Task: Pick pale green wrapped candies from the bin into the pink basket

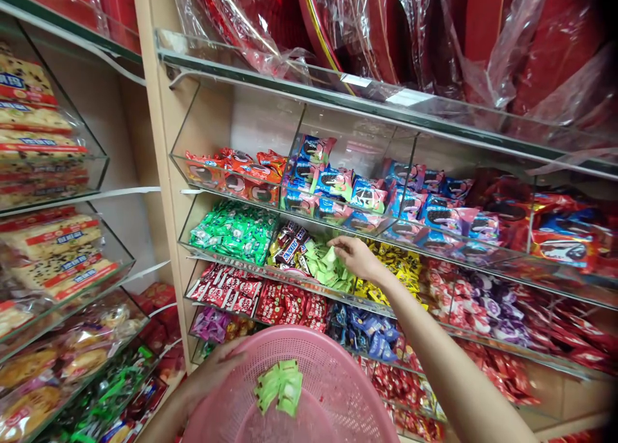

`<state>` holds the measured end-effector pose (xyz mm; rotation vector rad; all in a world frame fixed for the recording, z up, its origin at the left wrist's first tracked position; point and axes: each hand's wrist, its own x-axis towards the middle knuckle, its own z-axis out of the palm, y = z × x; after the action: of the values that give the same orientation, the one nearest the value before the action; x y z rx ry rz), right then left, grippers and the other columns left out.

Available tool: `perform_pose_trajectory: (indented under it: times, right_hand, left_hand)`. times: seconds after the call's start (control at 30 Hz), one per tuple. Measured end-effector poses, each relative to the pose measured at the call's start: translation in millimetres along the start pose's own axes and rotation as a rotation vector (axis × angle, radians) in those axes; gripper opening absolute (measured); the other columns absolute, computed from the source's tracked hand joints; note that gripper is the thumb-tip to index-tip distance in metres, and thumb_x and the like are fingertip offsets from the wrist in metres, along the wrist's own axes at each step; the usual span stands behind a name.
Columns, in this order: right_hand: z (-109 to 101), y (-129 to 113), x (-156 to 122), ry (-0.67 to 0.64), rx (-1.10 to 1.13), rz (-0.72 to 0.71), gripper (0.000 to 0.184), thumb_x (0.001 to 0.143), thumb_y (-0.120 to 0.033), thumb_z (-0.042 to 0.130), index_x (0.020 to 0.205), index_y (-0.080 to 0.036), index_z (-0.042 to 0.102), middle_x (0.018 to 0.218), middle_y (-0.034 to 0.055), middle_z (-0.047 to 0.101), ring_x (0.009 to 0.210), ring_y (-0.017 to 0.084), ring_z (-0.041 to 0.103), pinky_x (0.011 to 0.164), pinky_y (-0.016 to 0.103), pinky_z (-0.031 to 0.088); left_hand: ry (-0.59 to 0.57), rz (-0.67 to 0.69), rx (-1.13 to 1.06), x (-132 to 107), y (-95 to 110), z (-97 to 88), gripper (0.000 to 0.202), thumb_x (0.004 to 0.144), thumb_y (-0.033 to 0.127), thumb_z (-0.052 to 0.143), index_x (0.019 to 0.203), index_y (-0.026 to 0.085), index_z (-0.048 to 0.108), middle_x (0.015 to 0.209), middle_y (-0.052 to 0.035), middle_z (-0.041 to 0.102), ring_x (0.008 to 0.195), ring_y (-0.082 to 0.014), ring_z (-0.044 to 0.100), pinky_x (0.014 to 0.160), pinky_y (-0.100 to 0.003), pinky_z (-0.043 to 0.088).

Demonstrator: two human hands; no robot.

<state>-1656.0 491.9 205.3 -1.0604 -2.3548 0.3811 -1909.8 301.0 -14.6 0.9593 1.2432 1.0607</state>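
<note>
Pink plastic forms a round basket with perforated walls (338, 372), and a small cluster of light green square packets (280, 388) lies inside it. At the basket's left rim is the left hand (217, 369), its fingers stretched out close together; whether they grip the rim cannot be told. Above the basket's far rim, the right hand (356, 257) reaches over a heap of light green wrapped packets (328, 270) in a shelf bin, thumb and fingers narrow at one packet; whether they pinch it cannot be told. Also above the basket are brown Snickers bars (293, 246) and, farther left, shiny bright green packets (234, 230); above its right side are yellow wrapped sweets (393, 269). Red printed packets (294, 304) sit just beyond its far rim.
</note>
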Motion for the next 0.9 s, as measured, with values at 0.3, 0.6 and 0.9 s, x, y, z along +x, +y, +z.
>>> perform_pose_trajectory:
  times: [0.3, 0.6, 0.9]
  right_hand:
    - [10, -6, 17, -0.194, -0.267, -0.099, 0.031, 0.078, -0.008, 0.047, 0.102, -0.019, 0.063, 0.105, 0.007, 0.065, 0.097, 0.019, 0.057, 0.085, 0.028, 0.04]
    - [17, -41, -10, -0.041, -0.634, 0.288, 0.034, 0.087, -0.044, 0.043, 0.091, -0.017, 0.064, 0.089, 0.0145, 0.065, 0.084, 0.026, 0.063, 0.066, 0.031, 0.043]
    - [33, -43, -7, -0.175, -0.657, 0.349, 0.039, 0.083, -0.051, 0.048, 0.092, -0.016, 0.065, 0.093, 0.015, 0.066, 0.089, 0.025, 0.063, 0.066, 0.03, 0.042]
  left_hand:
    - [-0.049, -0.014, -0.104, -2, 12, 3.9, 0.066, 0.063, 0.05, 0.071, 0.12, 0.02, 0.057, 0.119, -0.0076, 0.058, 0.111, -0.0292, 0.052, 0.096, -0.038, 0.041]
    - [-0.022, 0.0, -0.029, 7, -4, -3.8, 0.064, 0.067, 0.05, 0.067, 0.122, 0.019, 0.055, 0.127, -0.0075, 0.053, 0.119, -0.0272, 0.046, 0.101, -0.035, 0.037]
    - [-0.003, 0.004, -0.054, 6, -8, -4.4, 0.064, 0.067, 0.047, 0.069, 0.122, 0.018, 0.056, 0.13, -0.0079, 0.049, 0.121, -0.0276, 0.044, 0.099, -0.035, 0.039]
